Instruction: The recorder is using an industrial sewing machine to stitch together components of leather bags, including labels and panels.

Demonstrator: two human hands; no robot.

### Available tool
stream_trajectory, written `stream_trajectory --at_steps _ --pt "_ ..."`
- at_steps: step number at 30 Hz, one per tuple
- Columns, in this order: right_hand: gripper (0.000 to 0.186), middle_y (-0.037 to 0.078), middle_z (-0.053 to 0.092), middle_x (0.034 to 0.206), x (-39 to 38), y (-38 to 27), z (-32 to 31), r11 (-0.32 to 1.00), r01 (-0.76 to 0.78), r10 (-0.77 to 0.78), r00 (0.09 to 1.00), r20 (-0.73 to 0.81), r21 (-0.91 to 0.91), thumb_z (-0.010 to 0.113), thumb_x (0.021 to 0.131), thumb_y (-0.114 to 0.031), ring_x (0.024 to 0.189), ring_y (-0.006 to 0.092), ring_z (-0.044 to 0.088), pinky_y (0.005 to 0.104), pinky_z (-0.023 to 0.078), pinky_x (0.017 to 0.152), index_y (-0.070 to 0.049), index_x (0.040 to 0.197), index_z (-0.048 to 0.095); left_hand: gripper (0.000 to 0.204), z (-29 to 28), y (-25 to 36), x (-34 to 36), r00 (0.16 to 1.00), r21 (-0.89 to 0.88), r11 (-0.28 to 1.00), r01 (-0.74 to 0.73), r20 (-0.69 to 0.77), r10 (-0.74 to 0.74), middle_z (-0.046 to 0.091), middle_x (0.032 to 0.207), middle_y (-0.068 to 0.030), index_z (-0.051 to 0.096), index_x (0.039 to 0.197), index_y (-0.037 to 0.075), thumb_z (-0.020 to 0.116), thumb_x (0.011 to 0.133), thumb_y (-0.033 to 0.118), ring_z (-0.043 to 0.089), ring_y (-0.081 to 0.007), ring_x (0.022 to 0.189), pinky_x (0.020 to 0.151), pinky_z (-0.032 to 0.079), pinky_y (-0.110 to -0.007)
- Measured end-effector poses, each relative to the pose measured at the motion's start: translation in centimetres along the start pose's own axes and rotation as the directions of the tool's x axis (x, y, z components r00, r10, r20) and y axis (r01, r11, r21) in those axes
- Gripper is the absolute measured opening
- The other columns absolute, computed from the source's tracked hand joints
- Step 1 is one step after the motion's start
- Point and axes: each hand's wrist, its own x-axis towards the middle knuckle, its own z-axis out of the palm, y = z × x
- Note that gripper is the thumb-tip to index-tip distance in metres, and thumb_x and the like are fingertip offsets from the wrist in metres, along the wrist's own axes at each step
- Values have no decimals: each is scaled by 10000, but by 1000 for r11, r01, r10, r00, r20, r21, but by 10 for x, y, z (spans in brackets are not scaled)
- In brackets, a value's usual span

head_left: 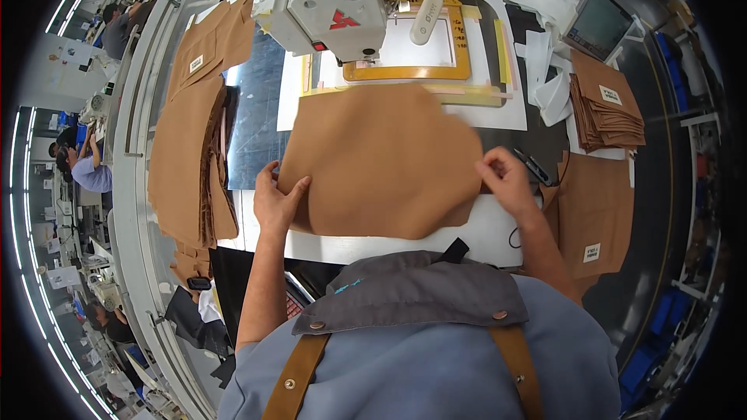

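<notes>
A large brown fabric panel spans the space between my hands, its far edge close to the sewing machine head. My left hand grips the panel's left edge, with the thumb on top and the fingers mostly behind it. On the right edge, my right hand pinches the cloth between thumb and fingers. Beyond the panel, an orange-yellow frame lies on a white template sheet beneath the machine.
Stacked brown panels stand on the left. On the right are a labelled brown stack, more brown pieces, a dark snipping tool, crumpled white material and a monitor. Other people work far left.
</notes>
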Motion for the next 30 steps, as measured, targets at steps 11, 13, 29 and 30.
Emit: stream_trajectory --at_steps 11,13,29,30 --pt "518 152 619 1235 62 -30 23 628 221 -402 913 -68 -746 798 859 -264 1144 306 601 458 500 931 -12 1266 602 645 43 12 84 889 -25 908 -418 -215 404 503 1462 -217 599 1317 34 850 817 356 500 -395 1332 1107 418 -471" --pt "574 153 599 1275 87 -16 38 490 243 -495 868 -37 -837 816 835 -318 1217 327 554 493 455 1001 -22 1280 607 509 49 35 97 885 116 900 -421 -168 435 481 1500 -204 651 1202 34 828 840 345 500 -381 1344 1109 419 -475" --pt "285 74 704 911 97 -38 67 930 29 -39 999 -20 -368 769 867 -109 823 243 689 353 549 758 -61 1097 608 597 54 19 130 791 371 772 -515 -141 595 513 1305 -163 638 1205 -33 901 767 276 621 -169 885 800 540 -333" --pt "313 78 710 867 98 -36 67 957 64 -80 996 -45 -282 756 883 -105 774 236 698 345 553 730 -63 1148 595 510 55 23 132 788 259 780 -570 -100 608 563 1263 -152 657 1138 -32 890 790 258 629 -156 868 795 539 -317"
